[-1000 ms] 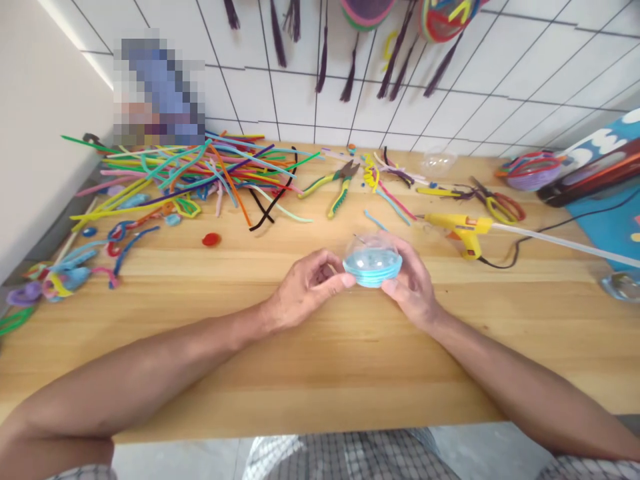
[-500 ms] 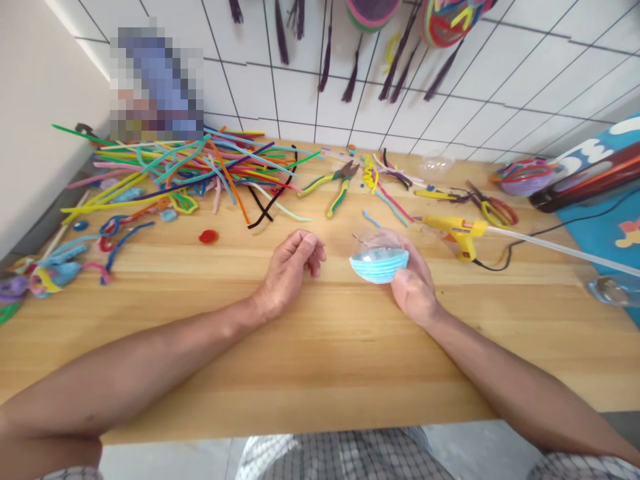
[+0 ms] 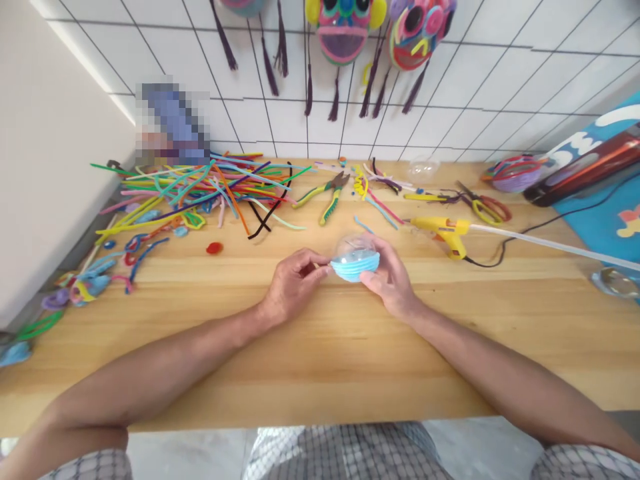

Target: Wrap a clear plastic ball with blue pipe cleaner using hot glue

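My right hand (image 3: 395, 283) holds a clear plastic ball (image 3: 355, 245) from its right side, thumb in front and fingers behind. Light blue pipe cleaner (image 3: 356, 268) runs in rows around the ball's lower half, while the upper part is bare and see-through. Thumb and index finger of my left hand (image 3: 299, 283) are pinched together at the ball's left edge, at the end of the blue rows. Whatever small part lies between those fingertips is hidden. Just beyond the ball, a short blue pipe cleaner piece (image 3: 363, 225) lies on the wooden table (image 3: 320, 360).
Loose pipe cleaners (image 3: 200, 190) pile up at the back left. Behind my hands lie green-yellow pliers (image 3: 326, 199). A yellow glue gun (image 3: 447, 233) with a cord and scissors (image 3: 484, 203) are to the right. Decorated masks (image 3: 344, 37) hang on the tiled wall.
My left hand has come up to the ball and closed its fingertips at the left edge. The right hand has brought the ball leftward. The camera view has tilted upward.
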Action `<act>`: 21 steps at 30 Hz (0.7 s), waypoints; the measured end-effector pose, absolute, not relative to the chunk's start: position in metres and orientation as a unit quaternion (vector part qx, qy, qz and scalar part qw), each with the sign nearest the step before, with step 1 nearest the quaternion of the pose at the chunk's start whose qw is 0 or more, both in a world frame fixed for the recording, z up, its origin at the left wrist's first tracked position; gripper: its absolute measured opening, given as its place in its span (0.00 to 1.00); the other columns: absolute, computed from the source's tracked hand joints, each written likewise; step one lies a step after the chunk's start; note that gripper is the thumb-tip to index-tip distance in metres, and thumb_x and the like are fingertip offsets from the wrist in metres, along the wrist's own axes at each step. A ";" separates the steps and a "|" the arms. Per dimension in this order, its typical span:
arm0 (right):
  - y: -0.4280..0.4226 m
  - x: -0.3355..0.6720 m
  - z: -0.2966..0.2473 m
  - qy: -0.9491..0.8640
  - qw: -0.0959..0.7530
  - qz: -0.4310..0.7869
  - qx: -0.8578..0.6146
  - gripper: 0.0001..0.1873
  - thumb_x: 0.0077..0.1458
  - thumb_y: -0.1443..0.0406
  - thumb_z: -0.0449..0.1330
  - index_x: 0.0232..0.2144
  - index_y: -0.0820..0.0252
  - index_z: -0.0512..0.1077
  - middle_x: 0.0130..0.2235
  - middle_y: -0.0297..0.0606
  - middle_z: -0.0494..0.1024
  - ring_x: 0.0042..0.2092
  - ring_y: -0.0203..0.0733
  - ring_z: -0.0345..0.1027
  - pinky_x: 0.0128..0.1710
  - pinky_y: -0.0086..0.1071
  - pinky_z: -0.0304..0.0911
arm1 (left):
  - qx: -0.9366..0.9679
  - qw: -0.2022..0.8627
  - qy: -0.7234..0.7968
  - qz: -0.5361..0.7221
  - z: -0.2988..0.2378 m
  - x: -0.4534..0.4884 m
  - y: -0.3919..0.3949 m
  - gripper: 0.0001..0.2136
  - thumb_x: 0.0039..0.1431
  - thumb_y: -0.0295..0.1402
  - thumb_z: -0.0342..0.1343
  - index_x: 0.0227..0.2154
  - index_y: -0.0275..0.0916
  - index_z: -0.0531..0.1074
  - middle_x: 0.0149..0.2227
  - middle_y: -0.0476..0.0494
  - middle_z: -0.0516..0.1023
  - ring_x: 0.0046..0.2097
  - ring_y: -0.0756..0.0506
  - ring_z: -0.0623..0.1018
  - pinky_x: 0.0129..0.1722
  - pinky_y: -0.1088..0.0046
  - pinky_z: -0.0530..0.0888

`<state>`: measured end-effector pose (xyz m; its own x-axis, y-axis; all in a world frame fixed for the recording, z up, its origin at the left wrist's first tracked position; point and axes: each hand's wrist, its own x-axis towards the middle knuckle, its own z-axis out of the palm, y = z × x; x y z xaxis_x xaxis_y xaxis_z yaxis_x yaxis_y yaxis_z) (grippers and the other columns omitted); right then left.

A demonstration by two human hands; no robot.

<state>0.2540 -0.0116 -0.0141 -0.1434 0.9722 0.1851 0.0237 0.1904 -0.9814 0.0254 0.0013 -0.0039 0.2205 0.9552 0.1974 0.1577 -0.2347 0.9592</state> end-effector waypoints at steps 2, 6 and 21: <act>-0.011 0.253 -0.016 -0.582 0.492 0.480 -0.435 0.43 0.54 0.41 0.72 0.64 0.48 0.64 0.65 0.46 0.74 0.63 0.54 0.73 0.66 0.53 0.68 | 0.648 0.428 0.442 0.449 -0.001 0.025 0.001 0.11 0.64 0.42 0.65 0.33 0.39 0.80 0.31 0.46 0.80 0.33 0.48 0.74 0.35 0.72 0.69; -0.008 0.251 -0.022 -0.567 0.498 0.488 -0.437 0.45 0.52 0.42 0.73 0.65 0.48 0.63 0.64 0.46 0.74 0.61 0.53 0.74 0.65 0.52 0.68 | 0.637 0.455 0.455 0.424 0.009 0.022 -0.002 0.14 0.66 0.44 0.63 0.32 0.38 0.75 0.27 0.52 0.72 0.29 0.51 0.68 0.32 0.74 0.66; 0.000 0.248 -0.030 -0.532 0.552 0.504 -0.398 0.41 0.53 0.41 0.72 0.62 0.47 0.67 0.62 0.44 0.76 0.58 0.53 0.75 0.62 0.54 0.71 | 0.370 0.596 0.419 0.576 0.093 -0.042 -0.014 0.12 0.49 0.32 0.74 0.26 0.40 0.73 0.36 0.47 0.85 0.42 0.45 0.85 0.40 0.73 0.83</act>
<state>0.2478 -0.0002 -0.0297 -0.0741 0.9800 0.1846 -0.1329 0.1738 -0.9758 -0.0416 -0.0140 0.0931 -0.0146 0.9972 -0.0734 -0.3758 0.0626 0.9246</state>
